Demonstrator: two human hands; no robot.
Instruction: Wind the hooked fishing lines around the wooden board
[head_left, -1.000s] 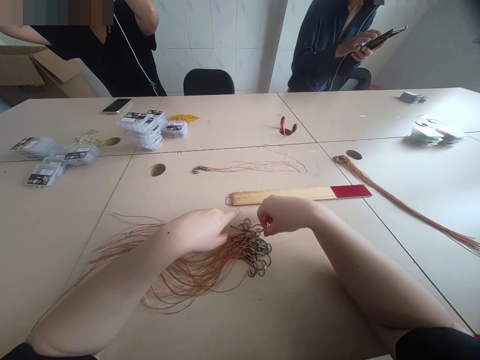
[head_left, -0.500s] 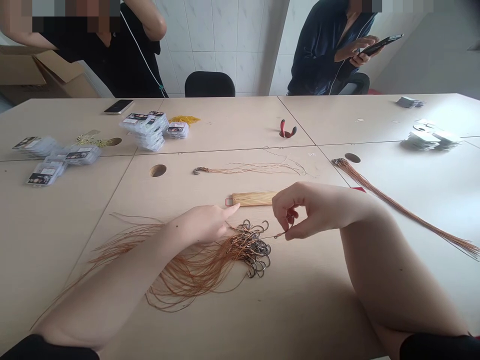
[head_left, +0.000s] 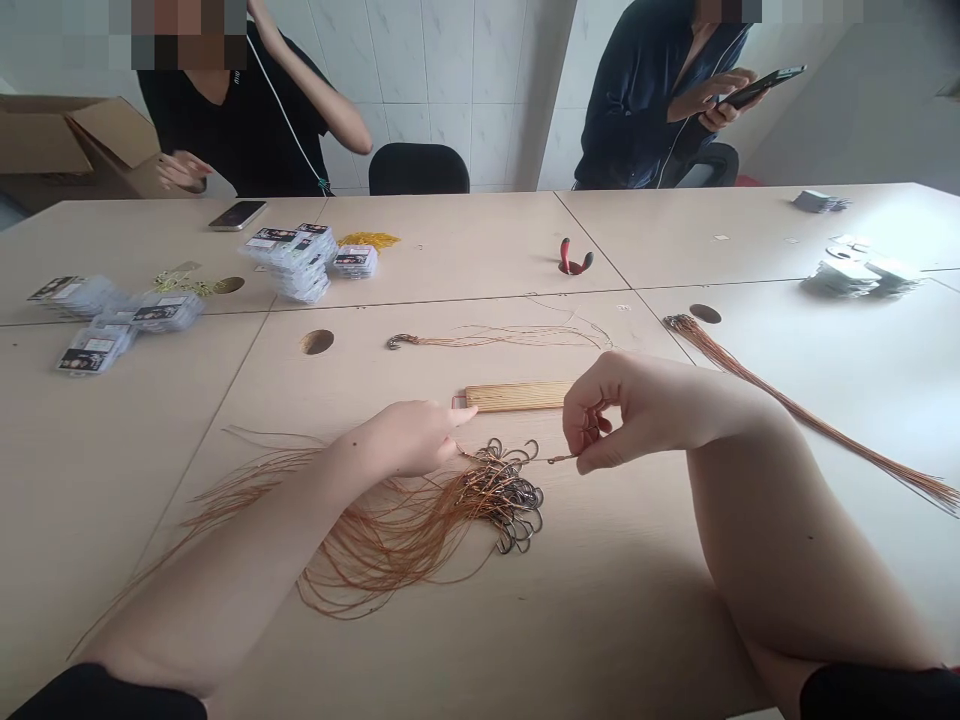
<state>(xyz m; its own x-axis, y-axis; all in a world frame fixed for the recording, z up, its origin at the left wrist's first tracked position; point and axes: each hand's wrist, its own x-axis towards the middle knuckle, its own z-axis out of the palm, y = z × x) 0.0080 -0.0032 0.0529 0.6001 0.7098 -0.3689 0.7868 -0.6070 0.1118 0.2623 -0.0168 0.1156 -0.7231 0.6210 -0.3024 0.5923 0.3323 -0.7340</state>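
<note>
- Left hand point(head_left: 409, 440) lies flat and open at the near edge of the bundle of snelled fishing hooks point(head_left: 514, 500), its grip closed on nothing, index finger point(head_left: 469, 412) extended toward the hook bends.
- Right hand point(head_left: 626, 415), just beyond the bundle, has a closed grip: thumb and fingers pinch a single brown line point(head_left: 555, 460) running back into the hooks.
- The bundle sits on the pale wood-grain surface point(head_left: 97, 480), its brown lines fanning toward the person's left.
- A pine strip point(head_left: 517, 397) lies just beyond the bundle; a second, longer bundle of brown lines point(head_left: 795, 410) lies well to its right.
- Risk, as judged here: pulling the pinched line could drag neighbouring barbs along, snagging lines into a tangle or catching bare skin.
- Two co-workers stand well beyond the bundle, across the surface; one holds a smartphone point(head_left: 757, 90).
</note>
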